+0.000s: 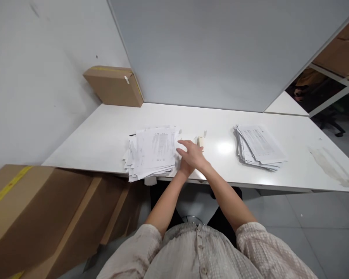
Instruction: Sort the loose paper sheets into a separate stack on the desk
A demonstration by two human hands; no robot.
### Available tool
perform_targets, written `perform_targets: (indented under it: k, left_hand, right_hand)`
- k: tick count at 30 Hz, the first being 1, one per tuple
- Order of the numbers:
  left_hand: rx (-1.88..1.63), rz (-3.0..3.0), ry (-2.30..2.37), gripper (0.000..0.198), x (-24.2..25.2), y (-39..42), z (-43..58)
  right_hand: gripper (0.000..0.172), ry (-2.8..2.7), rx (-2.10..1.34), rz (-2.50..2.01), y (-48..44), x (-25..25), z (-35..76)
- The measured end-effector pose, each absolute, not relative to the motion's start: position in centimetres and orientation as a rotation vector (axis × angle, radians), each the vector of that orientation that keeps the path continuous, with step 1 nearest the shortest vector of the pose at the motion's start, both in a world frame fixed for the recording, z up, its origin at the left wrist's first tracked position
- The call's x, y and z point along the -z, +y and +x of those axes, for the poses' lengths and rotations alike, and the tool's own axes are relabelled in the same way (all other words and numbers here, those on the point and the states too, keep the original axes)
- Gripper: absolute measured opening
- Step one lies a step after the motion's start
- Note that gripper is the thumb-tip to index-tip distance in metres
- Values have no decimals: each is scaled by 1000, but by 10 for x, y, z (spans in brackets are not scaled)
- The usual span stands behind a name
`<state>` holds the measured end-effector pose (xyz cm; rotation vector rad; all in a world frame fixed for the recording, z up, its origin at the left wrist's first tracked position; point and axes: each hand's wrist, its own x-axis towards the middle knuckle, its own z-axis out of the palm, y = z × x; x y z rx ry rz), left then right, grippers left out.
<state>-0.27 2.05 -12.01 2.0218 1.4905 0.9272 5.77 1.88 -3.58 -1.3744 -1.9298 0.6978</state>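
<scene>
My right hand [193, 154] crosses over my left hand [186, 167] beside the right edge of a messy paper stack [155, 151]. The right hand's fingers are apart and point left toward the stack, with nothing visible between them. Most of my left hand is hidden under the right one, so its fingers and anything in them cannot be made out. A small cream-coloured object [201, 142] lies on the white table just behind my right hand. Farther right rests a second pile of printed sheets [260, 147].
The white table [215, 120] meets a grey panel at the back. A cardboard box [118, 87] stands at the back left corner. Large cardboard boxes [37, 209] are below the table at the left. A stained patch [331, 168] marks the right end.
</scene>
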Motion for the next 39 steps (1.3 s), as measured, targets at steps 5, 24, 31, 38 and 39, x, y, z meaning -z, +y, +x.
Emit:
perform_targets:
  k: [5, 24, 31, 38, 39]
  left_hand:
    - [-725, 2285, 1471, 55, 113, 17, -5]
    - [-750, 2283, 1503, 56, 106, 15, -6]
    - [-756, 2287, 1506, 55, 109, 16, -6]
    - [-763, 2298, 1487, 55, 108, 16, -6]
    - [-764, 2296, 1488, 55, 108, 16, -6]
  right_hand:
    - [32, -1642, -324, -1871, 11, 32, 179]
    - [41, -1469, 73, -2552, 3, 44, 320]
    - [47, -1778, 391, -2547, -2, 38, 321]
    - [34, -1892, 208, -2566, 1, 38, 311]
    - [38, -1883, 179, -2575, 2, 37, 311]
